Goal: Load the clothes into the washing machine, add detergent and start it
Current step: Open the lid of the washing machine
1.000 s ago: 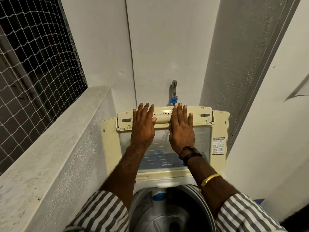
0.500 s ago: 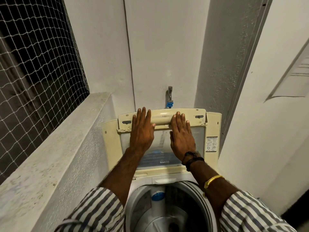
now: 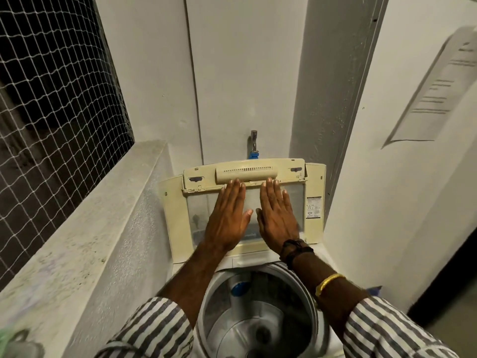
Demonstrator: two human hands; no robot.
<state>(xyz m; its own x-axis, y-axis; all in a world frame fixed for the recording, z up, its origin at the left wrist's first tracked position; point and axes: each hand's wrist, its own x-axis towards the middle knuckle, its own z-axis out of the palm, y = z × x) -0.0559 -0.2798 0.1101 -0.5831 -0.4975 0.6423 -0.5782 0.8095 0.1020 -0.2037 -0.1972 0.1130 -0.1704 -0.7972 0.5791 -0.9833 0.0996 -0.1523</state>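
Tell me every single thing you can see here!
lid: one, cream with a see-through panel, stood up behind the drum
drum: one, silver-grey, open below the lid
cap: one, blue, inside the drum
sticker: one, white, right side of the lid
tap: one, metal with a blue fitting, on the wall above the lid
ledge: one, speckled pale grey, left of the machine
net: one, white, over the dark opening, upper left
sleeves: two, striped grey and white, bottom edge
wristband: one, dark, right wrist
bangle: one, gold, right forearm
left hand: one, fingers straight, flat on the lid
right hand: one, fingers straight, flat on the lid
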